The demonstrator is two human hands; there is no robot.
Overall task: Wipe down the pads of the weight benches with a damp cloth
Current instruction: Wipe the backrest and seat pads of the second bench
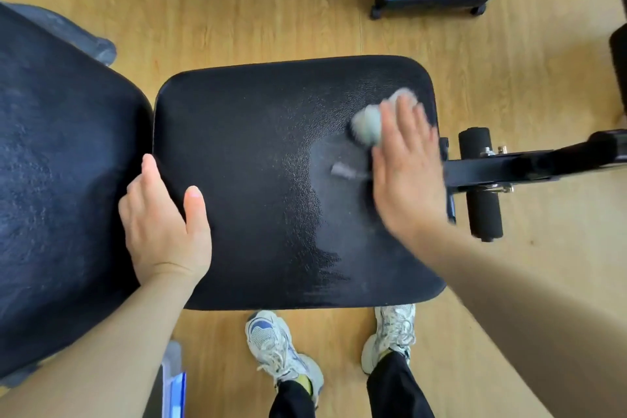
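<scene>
Right hand (403,173), fingers flat, presses the cloth (368,127) on the seat pad's (258,163) far-right area. Left hand (163,224) rests spread at its left edge. Overlap strokes toward the dry left side.

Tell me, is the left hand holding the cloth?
No, the cloth sits under the right hand; the left hand rests bare on the seat pad.

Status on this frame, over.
Left hand flat at left edge of black textured seat pad. Right hand presses pale grey-green cloth near far right corner, blurred. Nothing blocking.
</scene>
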